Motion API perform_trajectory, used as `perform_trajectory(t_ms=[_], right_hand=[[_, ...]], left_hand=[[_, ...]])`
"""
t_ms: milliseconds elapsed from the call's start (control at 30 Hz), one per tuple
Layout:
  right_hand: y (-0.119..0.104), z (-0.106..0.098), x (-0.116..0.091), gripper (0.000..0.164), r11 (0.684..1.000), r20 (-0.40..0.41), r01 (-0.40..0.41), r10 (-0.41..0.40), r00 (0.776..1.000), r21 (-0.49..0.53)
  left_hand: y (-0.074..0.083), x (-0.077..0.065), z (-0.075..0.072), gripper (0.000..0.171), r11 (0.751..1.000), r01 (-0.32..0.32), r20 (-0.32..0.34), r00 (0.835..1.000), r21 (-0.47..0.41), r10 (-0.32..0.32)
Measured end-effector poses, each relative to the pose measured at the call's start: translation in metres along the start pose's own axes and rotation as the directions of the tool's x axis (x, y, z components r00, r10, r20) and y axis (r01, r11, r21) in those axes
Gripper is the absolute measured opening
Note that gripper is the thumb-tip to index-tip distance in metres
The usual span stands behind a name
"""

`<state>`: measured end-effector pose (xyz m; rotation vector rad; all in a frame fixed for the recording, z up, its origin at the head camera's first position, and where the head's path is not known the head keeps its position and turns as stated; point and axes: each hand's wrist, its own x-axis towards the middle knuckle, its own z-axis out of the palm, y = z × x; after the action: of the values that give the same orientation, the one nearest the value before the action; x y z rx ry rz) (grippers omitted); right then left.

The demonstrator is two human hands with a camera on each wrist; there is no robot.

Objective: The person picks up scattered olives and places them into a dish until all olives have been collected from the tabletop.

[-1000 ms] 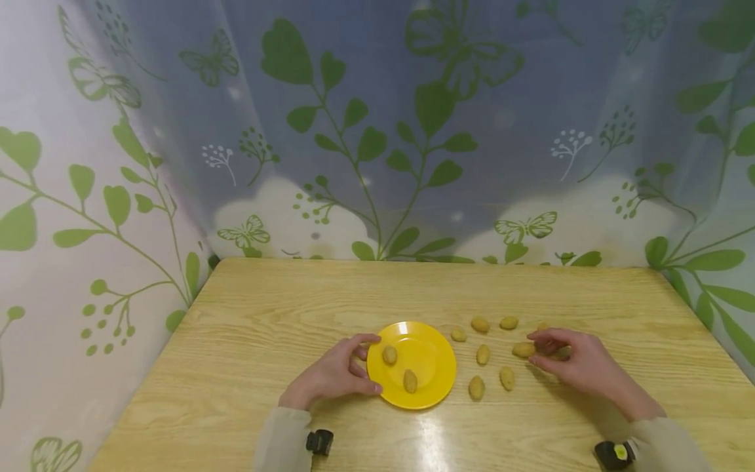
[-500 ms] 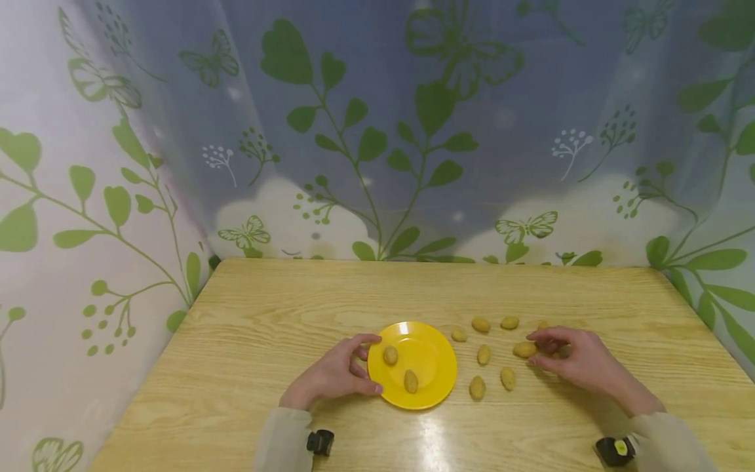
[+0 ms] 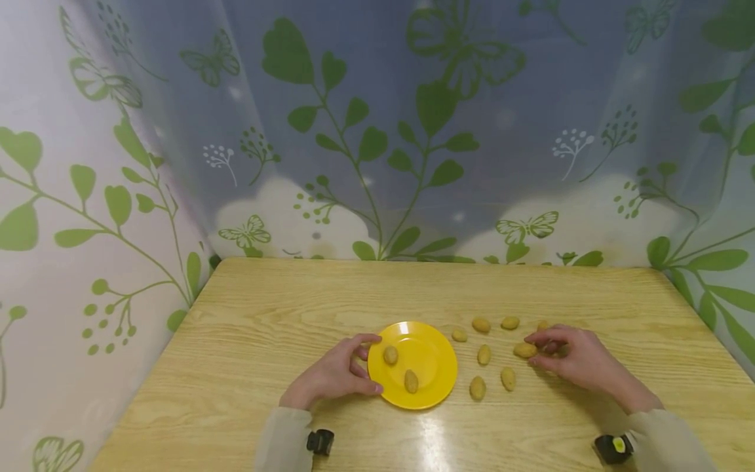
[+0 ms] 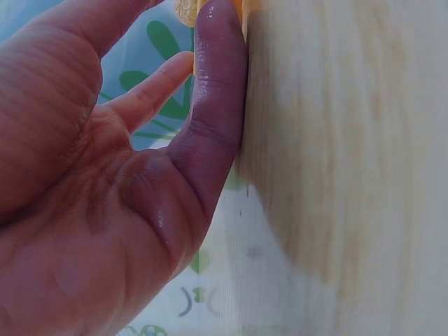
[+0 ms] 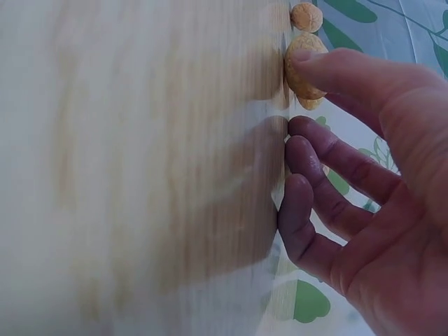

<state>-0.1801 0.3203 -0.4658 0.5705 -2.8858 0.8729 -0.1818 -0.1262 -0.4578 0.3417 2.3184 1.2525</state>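
My left hand holds the left rim of a yellow plate, thumb near the lower edge and index finger near the upper. Two tan, rough-shelled walnuts, one upper left and one lower down, lie on the plate. At the right, my right hand pinches another walnut between thumb and fingers, low at the tabletop. The right wrist view shows the thumb on this walnut, the other fingers loosely bent beside the table. In the left wrist view, the left hand mostly hides the plate.
Several more walnuts lie loose between the plate and the right hand, such as one in front and one behind. Another walnut is partly hidden behind the right hand. Leaf-printed curtains border the wooden table.
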Motion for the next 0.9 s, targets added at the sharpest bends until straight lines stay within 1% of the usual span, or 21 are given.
perform_trajectory(t_ms=[133, 433, 733, 900], right_hand=[[-0.0002, 0.0001, 0.0001, 0.027, 1.0, -0.008, 0.013, -0.013, 1.0, -0.002], [-0.0005, -0.0011, -0.0005, 0.025, 1.0, -0.001, 0.005, -0.005, 1.0, 0.004], [-0.003, 0.0006, -0.005, 0.026, 0.999, -0.002, -0.017, 0.017, 1.0, 0.052], [-0.0079, 0.0019, -0.0055, 0.026, 0.997, -0.023, 0.015, -0.013, 1.0, 0.077]], left_hand=[[-0.0003, 0.0004, 0.0001, 0.079, 1.0, -0.004, 0.0, 1.0, 0.003, 0.004], [-0.0016, 0.0008, 0.0009, 0.08, 1.0, 0.005, -0.002, 1.0, 0.005, -0.005], [-0.003, 0.0023, 0.0016, 0.08, 1.0, 0.002, -0.001, 1.0, 0.004, -0.002], [-0.0034, 0.0019, 0.0011, 0.08, 1.0, -0.005, -0.003, 1.0, 0.006, 0.005]])
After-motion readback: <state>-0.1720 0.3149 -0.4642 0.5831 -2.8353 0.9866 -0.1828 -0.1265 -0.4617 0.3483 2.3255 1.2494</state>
